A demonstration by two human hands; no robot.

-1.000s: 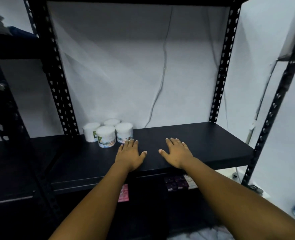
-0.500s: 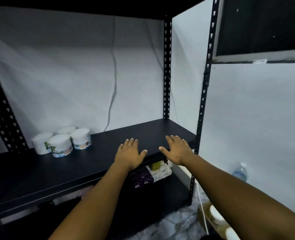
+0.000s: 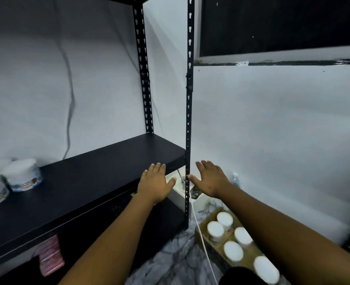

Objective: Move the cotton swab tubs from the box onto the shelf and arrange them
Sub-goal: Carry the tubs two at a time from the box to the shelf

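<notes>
White cotton swab tubs (image 3: 21, 174) stand in a cluster at the far left of the black shelf (image 3: 100, 173). A cardboard box (image 3: 250, 253) on the floor at lower right holds several more tubs (image 3: 233, 251) with white lids. My left hand (image 3: 155, 185) hovers flat over the shelf's right front corner, fingers apart, holding nothing. My right hand (image 3: 210, 178) is stretched out just right of the shelf's front post (image 3: 188, 112), also empty, above and behind the box.
A white cable (image 3: 200, 233) runs down past the post to the floor beside the box. A plastic bottle (image 3: 235, 178) stands by the wall. Pink packets (image 3: 50, 256) sit on the lower shelf. The floor is marbled grey.
My view has swung to the right and down. The tubs on the shelf have slid to the left edge, and the box of tubs on the floor has come into sight. Both hands stay open.
</notes>
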